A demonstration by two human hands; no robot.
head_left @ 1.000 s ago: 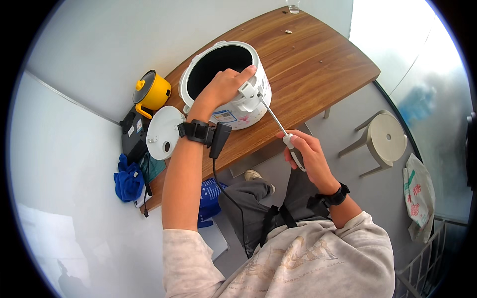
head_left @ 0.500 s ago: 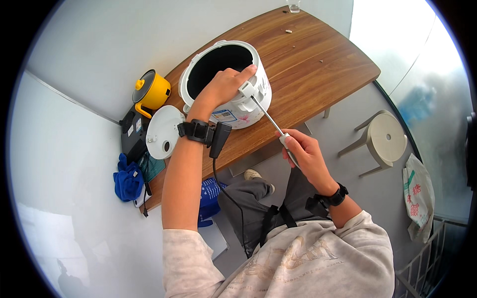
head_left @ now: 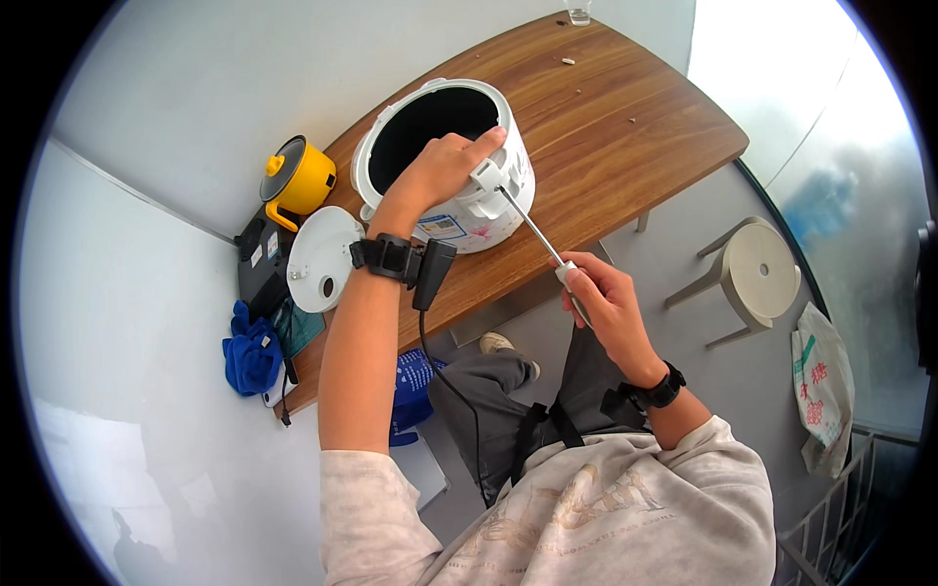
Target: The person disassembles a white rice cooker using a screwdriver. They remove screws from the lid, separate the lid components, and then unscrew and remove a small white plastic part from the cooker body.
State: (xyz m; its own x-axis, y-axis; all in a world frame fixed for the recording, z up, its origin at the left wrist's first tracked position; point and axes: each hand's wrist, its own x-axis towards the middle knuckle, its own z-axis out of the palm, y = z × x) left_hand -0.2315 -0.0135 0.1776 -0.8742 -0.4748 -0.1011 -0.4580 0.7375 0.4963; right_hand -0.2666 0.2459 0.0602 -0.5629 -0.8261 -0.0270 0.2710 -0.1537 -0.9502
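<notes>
A white rice cooker body [head_left: 508, 220] with a dark inside stands on the wooden table, its top uncovered. My left hand [head_left: 445, 168] grips its near rim, fingers over the edge into the opening and thumb along the top. In my right hand [head_left: 604, 298] is a screwdriver [head_left: 528, 223], its grey handle wrapped by my fingers. The metal shaft slants up to the left, and its tip meets the white latch-like bracket [head_left: 487, 176] on the cooker's side. Whether a screw sits there is too small to tell. A round white cover [head_left: 318, 239] with a hole leans left of the cooker.
On the wooden table [head_left: 625, 161] are a yellow pot [head_left: 311, 181], a black case [head_left: 264, 264], a blue cloth [head_left: 252, 356] and, at the far edge, a clear cup [head_left: 578, 12]. A beige stool [head_left: 762, 269] stands right. A cable hangs from my left wrist strap.
The screwdriver and my right hand have shifted very slightly, the tip moving a little right and up at the bracket. My left hand and the cooker stay in place.
</notes>
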